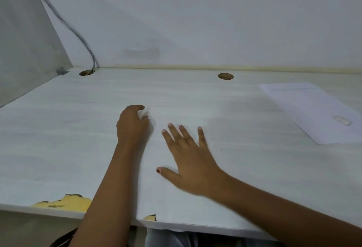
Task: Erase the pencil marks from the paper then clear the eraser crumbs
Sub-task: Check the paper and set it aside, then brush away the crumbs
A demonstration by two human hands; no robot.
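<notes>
— Head camera: where's the white paper sheet (305, 109)?

— Well right of both hands on the pale wooden desk (58, 139), with the small white eraser block (341, 120) lying crosswise on it.

— Nearer hand?

— The right hand (188, 154), flat with fingers spread. The left hand (133, 125) is loosely cupped, apparently empty.

Paper (309, 109) runs off the right edge; whether it bears pencil marks I cannot tell. Eraser (341, 120) lying on it is blurred, outline only. Left hand (132, 127): fingertips (145, 117) curled and smeared, so I cannot tell whether they pinch anything. Specks (159, 118) on the desk (78, 129) too small to identify. Both forearms (109, 197) cut by bottom edge.
</notes>
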